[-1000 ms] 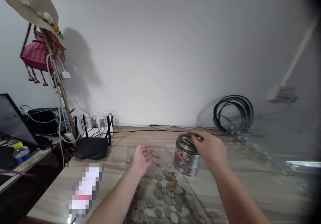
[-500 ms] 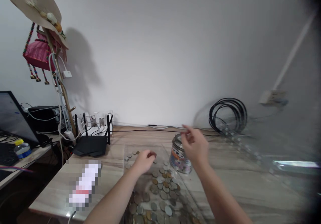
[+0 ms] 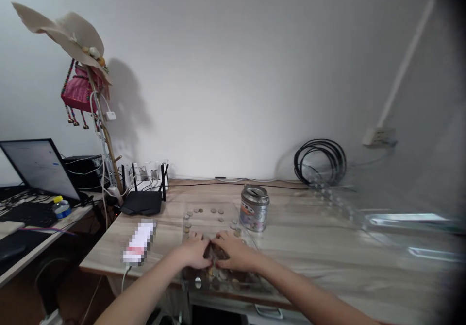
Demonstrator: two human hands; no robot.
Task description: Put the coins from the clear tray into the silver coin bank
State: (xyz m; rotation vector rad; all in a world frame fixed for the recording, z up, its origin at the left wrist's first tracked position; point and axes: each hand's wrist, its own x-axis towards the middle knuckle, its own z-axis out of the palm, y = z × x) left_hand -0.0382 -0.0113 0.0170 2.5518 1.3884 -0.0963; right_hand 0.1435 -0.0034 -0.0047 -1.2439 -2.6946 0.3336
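Note:
A clear plastic tray (image 3: 208, 222) lies on the table with many coins (image 3: 214, 282) in it, some silver and some brassy. My left hand (image 3: 194, 250) rests over the coins, fingers apart and pointing away from me. Beside it my right hand (image 3: 238, 253) lies the same way, its thumb close to the left thumb. Both hands touch the coins and hide part of them; neither grips anything I can make out. Just behind my right hand stands a printed round tin (image 3: 254, 209), upright, with a slot in its lid.
A phone (image 3: 140, 242) with a cable lies on the left of the table (image 3: 171, 247). A black router (image 3: 142, 202) stands behind it. Coiled black cable (image 3: 320, 162) leans on the wall at the right. A monitor (image 3: 40, 167) and a yellow-capped bottle (image 3: 61, 207) occupy the side desk.
My right hand has come down from beside the tin onto the coins. My left hand has moved nearer to me, next to it. The camera view has shifted.

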